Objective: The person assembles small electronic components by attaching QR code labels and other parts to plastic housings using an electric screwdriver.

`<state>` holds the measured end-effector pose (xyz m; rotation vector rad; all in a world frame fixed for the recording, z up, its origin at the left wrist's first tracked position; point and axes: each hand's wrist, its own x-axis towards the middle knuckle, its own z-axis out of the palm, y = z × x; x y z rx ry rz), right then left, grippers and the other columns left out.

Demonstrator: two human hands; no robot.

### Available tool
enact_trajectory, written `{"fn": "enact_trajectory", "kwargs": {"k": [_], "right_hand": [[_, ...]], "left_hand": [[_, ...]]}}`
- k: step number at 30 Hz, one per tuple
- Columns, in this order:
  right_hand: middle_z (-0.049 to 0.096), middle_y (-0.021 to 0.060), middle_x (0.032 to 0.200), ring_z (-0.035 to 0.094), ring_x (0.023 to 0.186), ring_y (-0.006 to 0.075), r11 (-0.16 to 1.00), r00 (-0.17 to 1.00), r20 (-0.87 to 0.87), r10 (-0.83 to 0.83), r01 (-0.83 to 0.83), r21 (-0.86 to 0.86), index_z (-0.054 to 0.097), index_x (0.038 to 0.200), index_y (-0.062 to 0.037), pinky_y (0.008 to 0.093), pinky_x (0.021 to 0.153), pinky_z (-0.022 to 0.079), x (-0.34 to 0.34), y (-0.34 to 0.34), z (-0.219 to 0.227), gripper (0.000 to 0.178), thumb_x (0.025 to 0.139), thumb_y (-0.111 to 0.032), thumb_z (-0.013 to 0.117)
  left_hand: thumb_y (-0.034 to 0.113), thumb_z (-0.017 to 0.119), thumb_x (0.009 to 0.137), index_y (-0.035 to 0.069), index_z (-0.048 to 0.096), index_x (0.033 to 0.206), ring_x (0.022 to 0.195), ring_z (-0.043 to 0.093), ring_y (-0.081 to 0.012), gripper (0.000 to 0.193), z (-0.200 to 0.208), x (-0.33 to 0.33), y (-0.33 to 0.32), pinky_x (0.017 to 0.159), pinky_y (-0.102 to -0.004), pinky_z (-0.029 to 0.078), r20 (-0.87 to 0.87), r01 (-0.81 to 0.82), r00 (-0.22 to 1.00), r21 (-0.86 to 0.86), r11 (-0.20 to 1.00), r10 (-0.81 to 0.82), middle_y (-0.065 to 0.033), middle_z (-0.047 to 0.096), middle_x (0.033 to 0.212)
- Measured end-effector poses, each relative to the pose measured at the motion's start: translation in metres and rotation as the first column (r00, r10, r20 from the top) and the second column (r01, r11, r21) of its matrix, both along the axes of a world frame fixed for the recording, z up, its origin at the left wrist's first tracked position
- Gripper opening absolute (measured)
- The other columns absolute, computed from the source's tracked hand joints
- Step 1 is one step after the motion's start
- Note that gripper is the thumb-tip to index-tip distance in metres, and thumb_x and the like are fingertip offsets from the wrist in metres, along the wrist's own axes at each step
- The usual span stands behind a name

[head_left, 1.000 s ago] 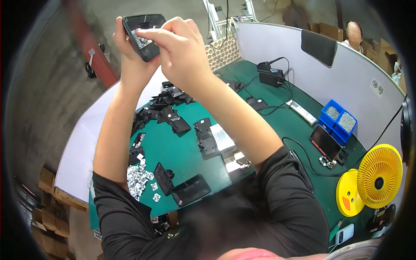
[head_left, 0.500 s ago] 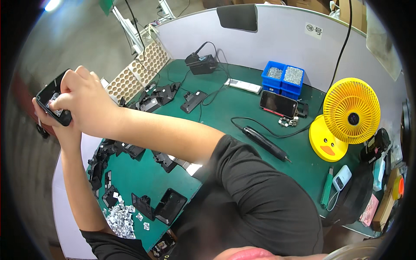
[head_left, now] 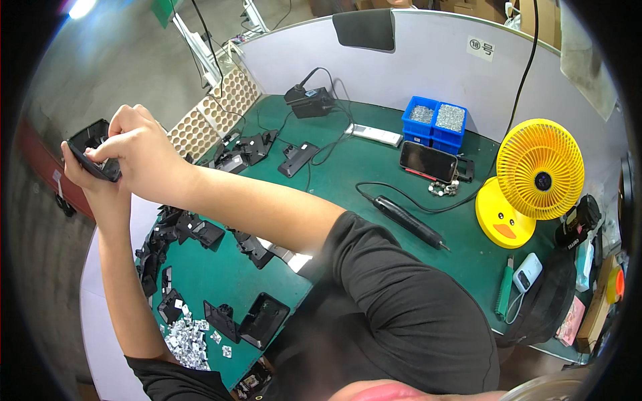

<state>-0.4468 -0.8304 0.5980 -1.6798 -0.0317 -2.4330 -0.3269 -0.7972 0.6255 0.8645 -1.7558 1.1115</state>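
Black plastic housing — left hand cradles it, right hand in a clenched grip on top.

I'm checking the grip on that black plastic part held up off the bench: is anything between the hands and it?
Nothing visible: the left hand and right hand both grasp the black plastic part directly.

bright, even light | lamp glare top-left | fisheye edges — dark rim

We have 1 view, a fisheye on our head, looking down and turned left over the green bench; our raised hands sit close, the yellow fan farther right.
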Motion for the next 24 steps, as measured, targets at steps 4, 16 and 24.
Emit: {"fn": "enact_trajectory", "kwargs": {"k": [4, 16, 24], "right_hand": [[0.052, 0.0075, 0.082, 0.05, 0.084, 0.0273, 0.999, 0.999, 0.024, 0.033, -0.033, -0.014, 0.075, 0.083, -0.0136, 0.0344, 0.074, 0.042, -0.004, -0.004, -0.001, 0.02, 0.073, 0.001, 0.065], [0.053, 0.01, 0.084, 0.05, 0.087, 0.0287, 0.996, 0.996, 0.025, 0.083, -0.083, 0.013, 0.074, 0.081, -0.0106, 0.0355, 0.076, 0.042, -0.008, -0.003, -0.006, 0.024, 0.073, 0.006, 0.059], [0.054, 0.0126, 0.086, 0.051, 0.089, 0.0317, 0.996, 0.997, 0.012, 0.082, -0.083, 0.038, 0.072, 0.082, -0.0087, 0.0374, 0.076, 0.043, -0.007, -0.004, -0.011, 0.023, 0.072, 0.007, 0.059]], "left_hand": [[0.009, 0.073, 0.078, 0.004, 0.006, 0.144, 0.114, 0.041, -0.0354, 0.094, 0.0, -0.015, 0.001, 0.096, -0.0425, 0.038, 0.031, -0.05, 0.998, -0.046, 0.998, 0.052, -0.0259, 0.029, 0.129], [0.01, 0.075, 0.077, 0.003, 0.008, 0.143, 0.121, 0.034, -0.0389, 0.095, -0.005, -0.018, -0.001, 0.096, -0.0446, 0.039, 0.031, -0.067, 0.997, -0.052, 0.996, 0.069, -0.0259, 0.031, 0.131], [0.011, 0.073, 0.079, 0.002, 0.012, 0.144, 0.125, 0.031, -0.0425, 0.089, -0.008, -0.023, 0.001, 0.099, -0.0467, 0.037, 0.069, -0.112, 0.991, -0.068, 0.991, 0.117, -0.0262, 0.029, 0.133]]}}
